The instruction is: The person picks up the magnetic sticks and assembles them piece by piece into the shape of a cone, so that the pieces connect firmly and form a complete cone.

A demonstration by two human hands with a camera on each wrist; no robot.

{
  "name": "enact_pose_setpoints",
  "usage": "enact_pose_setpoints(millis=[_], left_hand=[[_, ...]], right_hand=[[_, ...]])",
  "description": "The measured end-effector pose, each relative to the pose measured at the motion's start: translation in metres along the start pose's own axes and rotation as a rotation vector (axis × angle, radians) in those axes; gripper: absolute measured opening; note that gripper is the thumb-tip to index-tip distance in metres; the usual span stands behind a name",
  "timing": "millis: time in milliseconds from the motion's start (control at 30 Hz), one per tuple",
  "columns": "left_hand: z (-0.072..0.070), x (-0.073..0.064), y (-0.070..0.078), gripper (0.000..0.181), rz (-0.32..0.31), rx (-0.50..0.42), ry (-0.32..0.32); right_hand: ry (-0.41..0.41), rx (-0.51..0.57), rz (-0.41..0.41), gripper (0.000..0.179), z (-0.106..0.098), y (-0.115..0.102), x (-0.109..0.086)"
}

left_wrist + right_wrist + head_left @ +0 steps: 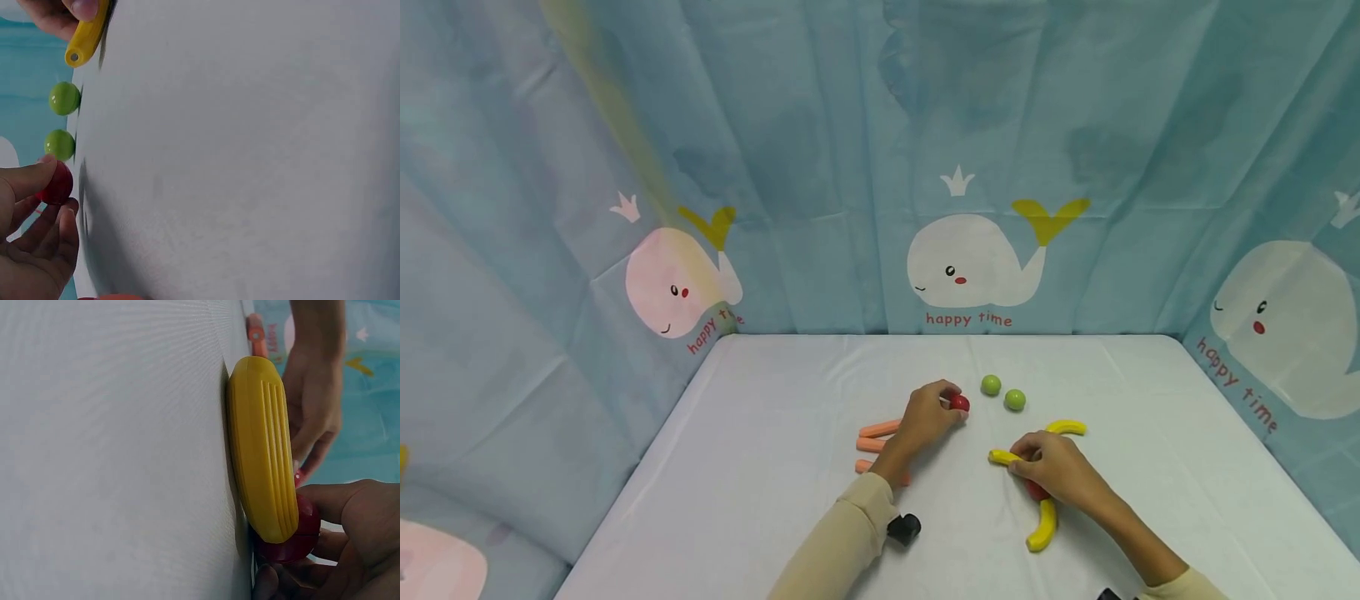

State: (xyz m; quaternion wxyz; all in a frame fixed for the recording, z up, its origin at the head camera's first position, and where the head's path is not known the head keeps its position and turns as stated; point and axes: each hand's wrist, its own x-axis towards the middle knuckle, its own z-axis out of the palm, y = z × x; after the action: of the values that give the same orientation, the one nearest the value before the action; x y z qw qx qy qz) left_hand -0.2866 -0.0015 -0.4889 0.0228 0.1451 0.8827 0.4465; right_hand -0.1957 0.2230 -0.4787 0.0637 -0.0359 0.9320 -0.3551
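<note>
My left hand (pixel 928 414) pinches a small shiny red ball (pixel 57 184) between thumb and fingertips, over the middle of the white table. Just beyond it sit two green balls (pixel 991 385). To the right, my right hand (pixel 1054 469) grips a yellow toy banana (pixel 1002 457) by thumb and fingers; a small hole shows in its end in the left wrist view. Under that palm lies a larger, seamed red round thing (pixel 308 531), partly hidden. Two more toy bananas lie around it: one beyond the hand (pixel 1067 427), one nearer (pixel 262 450).
Several orange sticks (pixel 872 445) lie on the white table (pixel 737 500), partly behind the left forearm. A black wrist camera (pixel 904 529) sits at the left cuff. Blue curtains (pixel 820 167) printed with whales enclose the table's back and sides.
</note>
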Motion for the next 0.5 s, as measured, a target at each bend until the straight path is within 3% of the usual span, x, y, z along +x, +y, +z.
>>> enact_pose_setpoints(millis=[100, 500], left_hand=[[-0.001, -0.008, 0.002, 0.040, 0.033, 0.007, -0.027], [-0.001, -0.038, 0.014, 0.035, 0.024, -0.070, -0.146]], right_hand=[[0.001, 0.002, 0.006, 0.017, -0.001, 0.000, -0.001], [0.009, 0.012, -0.010, 0.020, -0.003, 0.000, -0.002]])
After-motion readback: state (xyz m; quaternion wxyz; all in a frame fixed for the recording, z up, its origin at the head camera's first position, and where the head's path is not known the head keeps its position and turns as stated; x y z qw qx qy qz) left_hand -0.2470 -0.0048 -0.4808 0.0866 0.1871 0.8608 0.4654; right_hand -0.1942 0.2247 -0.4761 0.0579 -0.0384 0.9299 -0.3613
